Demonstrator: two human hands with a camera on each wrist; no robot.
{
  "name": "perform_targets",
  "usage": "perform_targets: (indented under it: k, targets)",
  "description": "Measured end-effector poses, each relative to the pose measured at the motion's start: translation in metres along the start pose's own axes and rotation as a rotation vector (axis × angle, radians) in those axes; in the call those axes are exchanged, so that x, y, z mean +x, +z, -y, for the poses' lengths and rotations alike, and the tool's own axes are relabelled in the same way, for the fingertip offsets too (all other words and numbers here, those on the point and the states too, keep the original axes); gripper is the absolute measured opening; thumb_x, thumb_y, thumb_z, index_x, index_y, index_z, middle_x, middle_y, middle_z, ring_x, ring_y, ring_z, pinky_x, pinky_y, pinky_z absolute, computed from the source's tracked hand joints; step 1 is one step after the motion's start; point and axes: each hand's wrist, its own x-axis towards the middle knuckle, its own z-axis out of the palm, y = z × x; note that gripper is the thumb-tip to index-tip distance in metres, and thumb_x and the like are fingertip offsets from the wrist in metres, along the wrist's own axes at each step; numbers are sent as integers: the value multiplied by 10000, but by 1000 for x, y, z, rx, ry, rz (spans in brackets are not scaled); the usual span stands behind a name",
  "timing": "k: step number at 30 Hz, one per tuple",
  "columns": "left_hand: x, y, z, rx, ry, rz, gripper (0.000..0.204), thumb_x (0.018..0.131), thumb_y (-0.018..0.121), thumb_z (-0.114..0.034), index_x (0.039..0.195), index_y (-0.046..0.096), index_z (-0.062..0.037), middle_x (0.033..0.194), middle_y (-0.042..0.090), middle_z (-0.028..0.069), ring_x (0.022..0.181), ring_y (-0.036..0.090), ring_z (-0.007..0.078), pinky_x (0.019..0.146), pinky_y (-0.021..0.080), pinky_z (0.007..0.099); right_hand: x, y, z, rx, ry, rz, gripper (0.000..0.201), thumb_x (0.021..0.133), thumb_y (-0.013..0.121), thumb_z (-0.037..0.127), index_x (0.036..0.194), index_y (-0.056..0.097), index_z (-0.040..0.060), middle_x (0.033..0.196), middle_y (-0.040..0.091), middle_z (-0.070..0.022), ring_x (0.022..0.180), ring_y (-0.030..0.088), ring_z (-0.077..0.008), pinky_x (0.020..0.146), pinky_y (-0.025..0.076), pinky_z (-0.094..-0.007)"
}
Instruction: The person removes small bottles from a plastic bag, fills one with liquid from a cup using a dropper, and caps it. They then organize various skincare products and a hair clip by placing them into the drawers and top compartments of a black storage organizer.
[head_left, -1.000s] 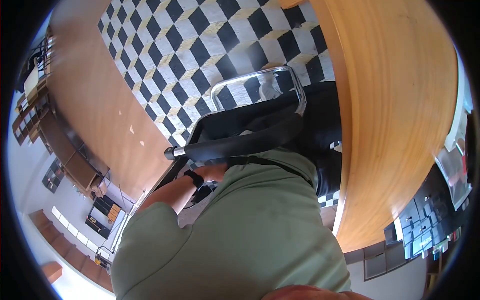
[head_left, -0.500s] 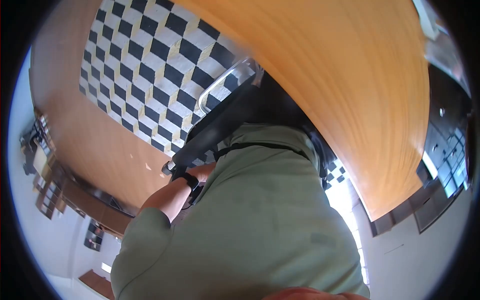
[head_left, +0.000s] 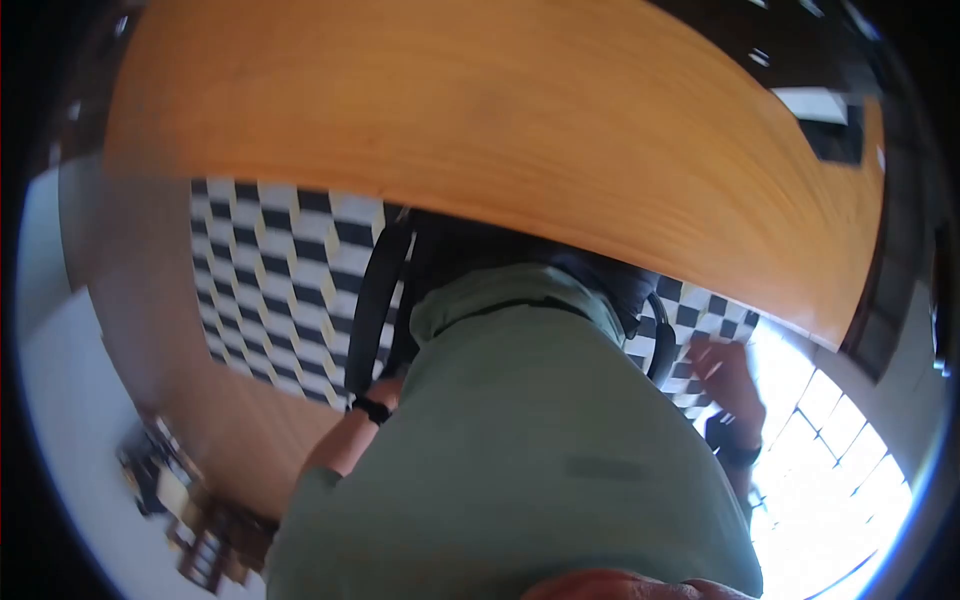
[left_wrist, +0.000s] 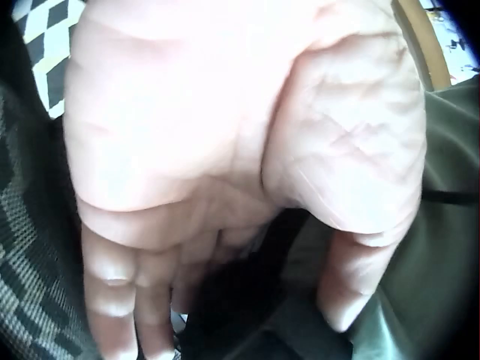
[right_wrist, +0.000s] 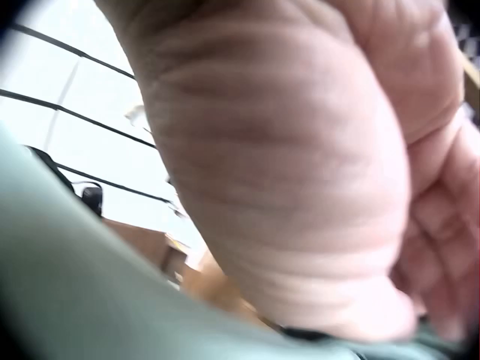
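My left hand (head_left: 388, 390) hangs low by my hip, next to the chair's black left armrest (head_left: 375, 310). In the left wrist view its fingers (left_wrist: 109, 285) point downward, fairly straight, and the thumb stands apart near the green shirt (left_wrist: 457, 150). Dark woven mesh (left_wrist: 30, 247) lies beside that hand, and nothing shows in its palm. My right hand (head_left: 727, 375) is in the air to the right of the right armrest (head_left: 662, 345), blurred. In the right wrist view the loosely bent fingers (right_wrist: 442, 247) hold nothing.
A curved wooden desk (head_left: 480, 110) spans the front, its edge close over my lap. Black-and-white patterned floor (head_left: 285, 280) shows at the left. A bright window (head_left: 830, 450) is at the right, and a dark box-like object (head_left: 835, 140) stands at the desk's far right.
The view has swung round, so the desk has moved from the right side to straight ahead. My right hand has come into view; the chrome tube frame has gone. My left hand stays low by the armrest.
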Motion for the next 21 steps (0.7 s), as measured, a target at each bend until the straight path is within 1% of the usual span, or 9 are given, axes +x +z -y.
perform_targets:
  k: [1, 2, 3, 4, 5, 6, 7, 9, 21]
  targets:
    - [-11, -1, -12, 91, -11, 18, 551, 934, 664, -404, 1321, 622, -14, 1319, 647, 140, 1168, 601, 228, 972, 471, 400, 1, -27, 10, -7, -187, -309, 327, 832, 614, -139, 1093, 738, 14, 1044, 763, -106, 829, 731, -195, 755, 555, -299]
    - [-19, 5, -19, 181, -25, 38, 547, 929, 670, -400, 1312, 628, -12, 1306, 653, 142, 1156, 606, 227, 963, 475, 400, 3, -42, 18, 272, -270, -554, 320, 897, 692, 11, 1217, 693, -9, 1096, 744, -123, 892, 724, -229, 826, 552, -323]
    - [-26, 5, -31, 265, -39, 58, 542, 925, 675, -396, 1303, 633, -10, 1294, 660, 143, 1144, 611, 226, 954, 478, 400, 7, -60, 53, 534, -449, -786, 540, 922, 772, 251, 1350, 613, -36, 1252, 697, -207, 1091, 706, -305, 939, 554, -379]
    - [-30, 9, -48, 340, -53, 76, 537, 921, 680, -392, 1294, 638, -9, 1281, 666, 144, 1132, 616, 225, 946, 481, 399, 18, -84, 74, 445, -828, -940, 715, 966, 720, 345, 1449, 456, -113, 1343, 612, -261, 1253, 621, -374, 1003, 526, -452]
    - [-36, 16, -56, 409, -63, 87, 532, 916, 685, -388, 1285, 643, -7, 1269, 673, 146, 1120, 621, 225, 937, 485, 399, 15, -103, 94, 456, -804, -1057, 1041, 909, 651, 682, 1581, 320, -42, 1573, 385, -345, 1468, 406, -464, 1157, 408, -575]
    - [-41, 23, -63, 471, -63, 91, 527, 912, 690, -384, 1276, 648, -5, 1257, 679, 147, 1108, 626, 224, 928, 488, 399, 22, -134, 85, 673, -1403, -738, 1177, 859, 596, 799, 1609, 245, -38, 1590, 334, -367, 1472, 346, -540, 1186, 332, -628]
    - [-42, 31, -77, 523, -63, 91, 523, 907, 696, -380, 1267, 653, -3, 1244, 686, 148, 1096, 631, 223, 920, 492, 399, 9, -117, 116, 742, -1368, -866, 1204, 822, 585, 845, 1594, 299, -33, 1594, 319, -372, 1411, 417, -563, 1155, 373, -610]
    - [-59, 39, -89, 598, -63, 76, 513, 899, 706, -372, 1249, 664, 0, 1219, 699, 151, 1072, 642, 221, 902, 498, 399, -16, -138, 103, 756, -1390, -911, 1199, 823, 587, 842, 1592, 302, -33, 1593, 322, -372, 1407, 421, -561, 1152, 375, -608]
    - [-66, 96, -164, 933, 36, -14, 455, 857, 757, -343, 1130, 725, 20, 1055, 767, 165, 927, 697, 213, 803, 534, 391, -1, -99, 150, 816, -1531, -950, 1144, 838, 607, 808, 1567, 344, -33, 1581, 346, -362, 1361, 471, -538, 1117, 405, -588]
